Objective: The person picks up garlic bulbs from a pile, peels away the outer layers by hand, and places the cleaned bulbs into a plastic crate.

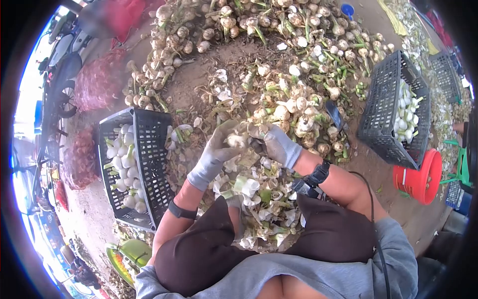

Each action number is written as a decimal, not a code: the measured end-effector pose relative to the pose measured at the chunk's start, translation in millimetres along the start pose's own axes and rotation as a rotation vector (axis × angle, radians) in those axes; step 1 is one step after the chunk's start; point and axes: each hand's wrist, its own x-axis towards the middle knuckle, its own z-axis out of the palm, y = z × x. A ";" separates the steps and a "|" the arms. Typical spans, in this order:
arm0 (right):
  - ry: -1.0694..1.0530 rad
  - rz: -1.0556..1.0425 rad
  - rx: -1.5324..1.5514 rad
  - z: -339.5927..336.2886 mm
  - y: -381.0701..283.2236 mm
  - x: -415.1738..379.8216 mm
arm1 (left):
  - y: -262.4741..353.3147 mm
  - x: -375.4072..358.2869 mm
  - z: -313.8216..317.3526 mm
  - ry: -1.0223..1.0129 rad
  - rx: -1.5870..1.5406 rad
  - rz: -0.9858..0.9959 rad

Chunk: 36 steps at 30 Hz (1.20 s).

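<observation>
In the head view, my left hand (213, 153), in a grey-white work glove, is closed around a garlic bulb (238, 140) in front of my knees. My right hand (280, 145), gloved the same way, is close beside the bulb with its fingers curled together. What lies between those fingers is too small and shadowed to make out. Beneath both hands are loose garlic skins (249, 188) and trimmings. Just beyond, unpeeled garlic bulbs (298, 112) lie in a heap, and a dark blade-like object (334, 114) rests to its right.
To the left is a black crate (154, 144) of cleaned white bulbs; another black crate (373, 107) of them is to the right. A red bucket (418, 179) is by the right crate. A garlic pile (259, 20) spans the far ground. Net sacks (97, 82) are at left.
</observation>
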 end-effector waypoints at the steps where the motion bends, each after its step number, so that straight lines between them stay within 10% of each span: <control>1: 0.012 0.024 0.026 2.0 -2.0 1.7 | 2.5 -1.0 -1.1 0.013 0.050 -0.024; 4: -0.171 -0.199 0.086 8.4 8.6 18.5 | 7.3 -6.5 3.4 0.230 0.234 0.015; 6: -0.230 0.036 0.522 11.2 8.1 23.9 | 0.4 -6.3 -4.6 0.280 0.306 0.050; 8: -0.259 -0.345 -0.582 14.5 8.8 20.5 | -4.2 -7.9 -5.9 0.323 0.538 0.255; 16: -0.109 -0.091 -0.351 23.5 9.9 29.2 | 8.4 -21.3 -10.5 0.393 0.535 0.225; 18: -0.120 -0.059 -0.390 15.7 6.2 37.2 | 1.9 -18.8 -17.5 0.289 -0.219 0.009; 20: -0.212 -0.923 -1.040 10.4 0.0 43.5 | -15.8 -13.7 -40.4 0.109 -0.503 -0.054; 22: -0.138 -0.854 -1.315 11.1 -0.7 38.9 | -13.6 -8.7 -46.5 -0.189 -0.864 -0.229; 25: -0.097 -0.950 -1.039 7.4 16.5 57.4 | 17.5 -13.4 -15.9 0.061 -0.645 -0.206; 26: -0.098 -0.950 -1.040 11.3 15.7 55.5 | 22.4 -14.0 -11.9 0.116 -0.495 -0.169; 28: -0.140 -0.306 -0.444 29.2 7.8 47.6 | -0.6 -8.4 -25.6 0.033 0.230 0.098; 30: -0.217 -0.436 -0.589 23.4 -3.5 49.4 | 0.9 -13.0 -45.0 -0.061 -0.113 -0.119; 32: -0.248 0.058 -0.238 20.5 -6.7 52.4 | 4.2 -11.6 -62.0 -0.223 -0.349 -0.130; 34: -0.287 -0.027 -0.035 30.6 -6.9 37.3 | 1.5 -9.3 -65.3 -0.389 -0.588 -0.134; 36: -0.189 -0.037 -0.168 36.2 -7.0 38.2 | -5.2 -7.2 -56.8 0.453 -0.042 0.214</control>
